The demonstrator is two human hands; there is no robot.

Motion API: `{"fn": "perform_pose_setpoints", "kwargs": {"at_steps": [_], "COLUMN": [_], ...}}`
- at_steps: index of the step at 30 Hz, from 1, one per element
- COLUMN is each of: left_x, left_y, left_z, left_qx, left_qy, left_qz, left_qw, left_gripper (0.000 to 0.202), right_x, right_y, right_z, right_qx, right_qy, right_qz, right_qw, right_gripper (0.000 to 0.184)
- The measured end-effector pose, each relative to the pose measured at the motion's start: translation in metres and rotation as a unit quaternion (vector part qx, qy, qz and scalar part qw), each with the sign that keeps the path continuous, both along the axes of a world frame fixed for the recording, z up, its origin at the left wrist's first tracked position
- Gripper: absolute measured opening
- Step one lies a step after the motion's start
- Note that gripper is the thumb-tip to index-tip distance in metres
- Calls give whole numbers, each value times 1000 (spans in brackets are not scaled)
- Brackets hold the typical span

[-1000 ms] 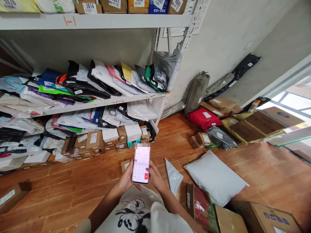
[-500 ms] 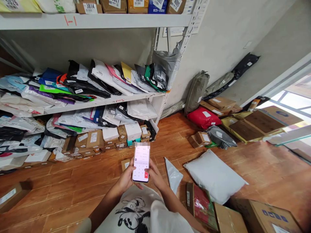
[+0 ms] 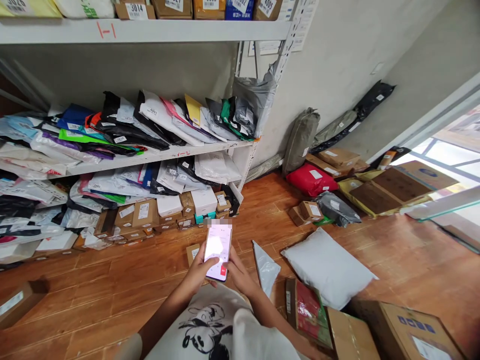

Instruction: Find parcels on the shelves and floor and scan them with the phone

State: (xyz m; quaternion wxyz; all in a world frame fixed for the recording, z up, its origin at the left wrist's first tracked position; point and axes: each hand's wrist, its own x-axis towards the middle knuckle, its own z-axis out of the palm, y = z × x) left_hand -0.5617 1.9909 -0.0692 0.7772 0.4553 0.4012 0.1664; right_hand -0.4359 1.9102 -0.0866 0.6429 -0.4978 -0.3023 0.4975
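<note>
As one phone (image 3: 217, 241) sits near, clasped in the curled grip of left hand (image 3: 197, 268) and right hand (image 3: 238, 272), one white pillow-shaped parcel (image 3: 329, 269) lies right and one red bag (image 3: 310, 180) far right.

A phone (image 3: 216, 247) is sitting between the left grip (image 3: 198, 267) and the right grip (image 3: 238, 274). Ahead on the left, bags (image 3: 161, 112) are lying along a shelf (image 3: 150, 159), with boxes (image 3: 145, 213) standing beneath it. To the right, a pouch (image 3: 266, 267) is lying on the floor (image 3: 123, 280) beside a parcel (image 3: 332, 267), while cartons (image 3: 354, 334) are standing on its near side. Beyond, a sack (image 3: 301, 142) is leaning against the wall (image 3: 337, 55), behind a packet (image 3: 309, 181).
</note>
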Motion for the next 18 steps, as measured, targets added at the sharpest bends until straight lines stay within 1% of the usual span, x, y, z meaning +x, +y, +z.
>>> {"fn": "perform_pose_setpoints", "kwargs": {"at_steps": [5, 8, 11, 14, 16, 18], "left_x": [-8, -13, -16, -18, -20, -20], "left_y": [4, 5, 4, 5, 7, 8], "left_z": [9, 12, 10, 3, -1, -4], "left_qx": [-97, -129, -142, -151, -158, -160], "left_qy": [-76, -108, -120, -134, -148, -162], "left_qz": [-48, -84, -92, -95, -102, -106], "left_qw": [991, 982, 978, 975, 971, 968], "left_gripper": [93, 101, 103, 102, 101, 103], "right_x": [1, -1, -3, -5, -5, -5], "right_y": [0, -1, -3, -5, -7, -8], "right_z": [1, -1, -3, -2, 1, 4], "right_qx": [-9, -17, -24, -29, -15, 5], "right_qy": [49, 66, 70, 65, 51, 37], "right_qz": [-41, -46, -53, -56, -40, -18], "right_qw": [998, 997, 996, 996, 998, 999], "right_gripper": [51, 50, 47, 44, 50, 61]}}
